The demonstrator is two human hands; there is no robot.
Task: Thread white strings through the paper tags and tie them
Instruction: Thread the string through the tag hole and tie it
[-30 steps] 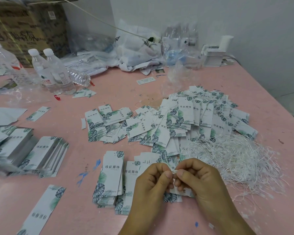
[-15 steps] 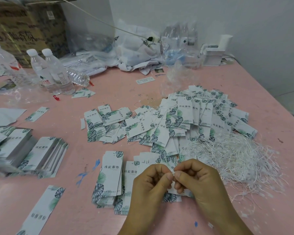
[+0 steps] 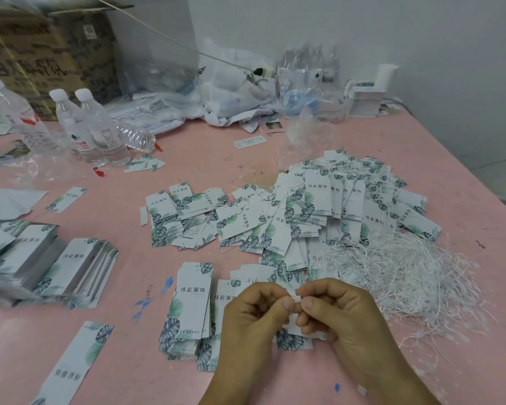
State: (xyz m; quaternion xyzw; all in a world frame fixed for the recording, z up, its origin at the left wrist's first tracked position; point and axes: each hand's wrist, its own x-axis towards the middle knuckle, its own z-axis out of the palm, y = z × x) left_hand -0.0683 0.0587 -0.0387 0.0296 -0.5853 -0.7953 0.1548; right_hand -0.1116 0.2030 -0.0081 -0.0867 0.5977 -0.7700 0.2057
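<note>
Two hands meet fingertip to fingertip over the near edge of the pink table (image 3: 421,176).

Left hand (image 3: 256,320) and right hand (image 3: 341,314) both pinch a small white piece at their fingertips, a string end or tag corner; which one cannot be told. A leaf-print tag (image 3: 292,339) hangs just under the fingers, probably held up for threading. Unthreaded tag stacks (image 3: 189,308) lie just left of the hands, loose white strings (image 3: 406,276) just right, both within easy reach. Strung tags (image 3: 319,209) are heaped toward the table's middle, away from the working spot.
</note>
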